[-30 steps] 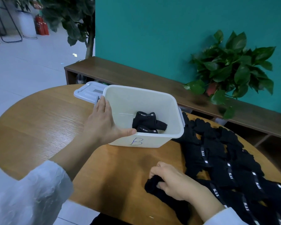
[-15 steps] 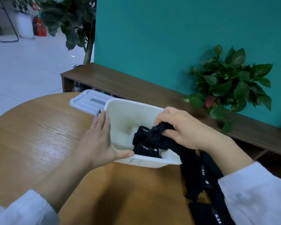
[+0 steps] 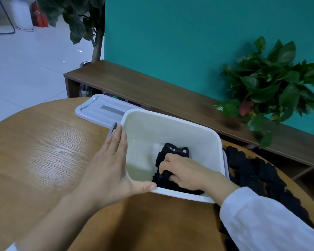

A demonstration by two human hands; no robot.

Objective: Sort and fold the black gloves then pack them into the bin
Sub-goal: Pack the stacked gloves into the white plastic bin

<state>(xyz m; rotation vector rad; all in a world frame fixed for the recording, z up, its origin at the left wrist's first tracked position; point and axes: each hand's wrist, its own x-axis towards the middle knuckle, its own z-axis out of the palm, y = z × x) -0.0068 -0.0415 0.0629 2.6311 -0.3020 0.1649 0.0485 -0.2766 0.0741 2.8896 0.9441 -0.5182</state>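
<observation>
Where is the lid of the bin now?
The lid lies flat on the round table, behind the bin's far-left corner, beyond the left hand.

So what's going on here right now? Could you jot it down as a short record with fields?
Surface: round wooden table
Container: white plastic bin, lid off
Lid: pale grey plastic lid, lying behind the bin
Left hand: flat against the bin's outer left wall, thumb on the near rim
Right hand: inside the bin, gripping a folded black glove
Already packed: another black glove with white lettering
Waiting: pile of black gloves on the table, right of the bin
</observation>
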